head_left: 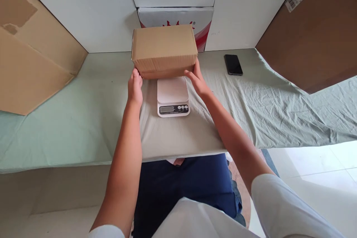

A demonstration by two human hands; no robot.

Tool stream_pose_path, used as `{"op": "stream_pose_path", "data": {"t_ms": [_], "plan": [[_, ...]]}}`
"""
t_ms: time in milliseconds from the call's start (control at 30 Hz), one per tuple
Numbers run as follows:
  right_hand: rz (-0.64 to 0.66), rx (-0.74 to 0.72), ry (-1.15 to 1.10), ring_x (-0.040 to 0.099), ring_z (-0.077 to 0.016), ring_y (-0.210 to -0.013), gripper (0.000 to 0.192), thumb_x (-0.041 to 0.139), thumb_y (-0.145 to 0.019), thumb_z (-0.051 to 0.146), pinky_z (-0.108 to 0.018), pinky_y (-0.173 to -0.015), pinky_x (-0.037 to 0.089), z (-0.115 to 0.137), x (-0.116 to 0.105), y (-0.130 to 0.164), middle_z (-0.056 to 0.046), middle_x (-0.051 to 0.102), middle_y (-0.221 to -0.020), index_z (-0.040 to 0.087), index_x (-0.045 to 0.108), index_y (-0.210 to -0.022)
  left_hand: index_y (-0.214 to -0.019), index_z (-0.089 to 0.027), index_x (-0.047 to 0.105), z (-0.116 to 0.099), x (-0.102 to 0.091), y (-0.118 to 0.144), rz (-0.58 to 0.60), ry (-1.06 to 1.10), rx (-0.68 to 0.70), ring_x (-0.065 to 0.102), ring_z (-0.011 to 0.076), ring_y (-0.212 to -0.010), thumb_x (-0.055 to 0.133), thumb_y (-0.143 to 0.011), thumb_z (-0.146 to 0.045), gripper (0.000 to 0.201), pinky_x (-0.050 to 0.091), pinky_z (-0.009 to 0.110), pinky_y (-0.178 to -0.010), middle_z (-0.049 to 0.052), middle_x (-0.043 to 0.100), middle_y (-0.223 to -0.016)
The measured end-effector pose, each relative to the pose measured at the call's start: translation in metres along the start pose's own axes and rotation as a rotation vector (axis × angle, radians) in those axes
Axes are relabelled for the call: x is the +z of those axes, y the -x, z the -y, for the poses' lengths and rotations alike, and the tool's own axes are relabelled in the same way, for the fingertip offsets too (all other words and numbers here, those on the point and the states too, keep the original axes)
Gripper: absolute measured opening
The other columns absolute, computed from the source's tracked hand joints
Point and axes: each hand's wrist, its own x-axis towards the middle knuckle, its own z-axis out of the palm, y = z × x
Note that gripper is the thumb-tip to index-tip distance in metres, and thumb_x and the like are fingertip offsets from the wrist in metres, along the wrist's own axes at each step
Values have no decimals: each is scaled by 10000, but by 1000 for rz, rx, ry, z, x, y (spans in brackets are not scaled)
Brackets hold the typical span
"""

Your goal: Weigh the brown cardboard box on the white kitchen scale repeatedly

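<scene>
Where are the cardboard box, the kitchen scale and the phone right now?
cardboard box (164, 42), head view, middle of its top face.
kitchen scale (172, 90), head view, centre of its white weighing platform.
phone (233, 64), head view, middle of its dark screen.

cardboard box: plain brown, closed, level | you hold it at both lower ends, just above the scale's far edge | kitchen scale: white, flat on cloth, display toward you
</scene>
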Motion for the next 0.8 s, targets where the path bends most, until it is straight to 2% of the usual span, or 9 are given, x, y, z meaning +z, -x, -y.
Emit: {"op": "stream_pose_path", "data": {"t_ms": [133, 200, 267, 400, 600, 667, 733, 800], "plan": [[20, -17, -8, 252, -277, -1626, 897, 586, -875, 695, -498, -1383, 226, 24, 5, 63, 37, 252, -1746, 387, 189, -1619, -1512, -260, 523, -26, 0, 63, 31, -75, 133, 364, 311, -1588, 437, -871, -840, 869, 273, 443, -1320, 118, 496, -1628], [3, 8, -21, 291, -301, -1598, 918, 592, -877, 686, -540, -1370, 239, 26, 7, 87, 14, 254, -1742, 384, 158, -1628, -1552, -271, 470, -29, 1, 86, 43, -117, 191, 362, 311, -1587, 447, -897, -799, 841, 285, 431, -1312, 114, 472, -1646], [-10, 19, -33, 282, -315, -1594, 920, 593, -871, 690, -570, -1366, 226, 26, 6, 99, 8, 259, -1734, 391, 157, -1624, -1572, -288, 437, -26, 3, 98, 68, -125, 192, 374, 310, -1581, 443, -912, -777, 821, 311, 432, -1298, 109, 457, -1657], [-14, 35, -47, 247, -315, -1608, 871, 588, -876, 675, -579, -1363, 220, 24, 4, 101, 1, 284, -1709, 397, 197, -1602, -1566, -303, 440, -16, 3, 100, 88, -94, 122, 384, 309, -1575, 447, -903, -784, 818, 325, 441, -1289, 107, 457, -1657], [-41, 20, -79, 323, -317, -1565, 813, 584, -893, 629, -590, -1338, 262, 17, 8, 99, -24, 297, -1693, 390, 233, -1586, -1550, -278, 476, -13, 3, 97, 58, -75, 104, 421, 320, -1555, 433, -919, -775, 804, 337, 456, -1290, 118, 490, -1635], [-61, 15, -79, 296, -319, -1586, 822, 590, -884, 636, -601, -1340, 248, 13, 7, 98, -14, 277, -1706, 402, 230, -1584, -1573, -290, 449, -12, 2, 98, 33, -86, 152, 322, 300, -1608, 427, -945, -743, 775, 267, 453, -1328, 88, 421, -1687], [-126, 11, -97, 195, -311, -1639, 839, 591, -870, 657, -610, -1356, 199, 10, 3, 97, 25, 210, -1741, 427, 210, -1581, -1594, -319, 413, -9, 0, 98, -41, -105, 209, 193, 262, -1651, 424, -973, -696, 726, 170, 431, -1360, 37, 324, -1739], [-210, 22, -138, 115, -299, -1668, 829, 578, -860, 676, -620, -1364, 156, 6, -2, 94, 64, 154, -1761, 452, 209, -1567, -1600, -336, 397, -5, -2, 96, -116, -107, 218, 140, 236, -1661, 408, -990, -670, 695, 128, 419, -1368, 5, 279, -1756]]}}
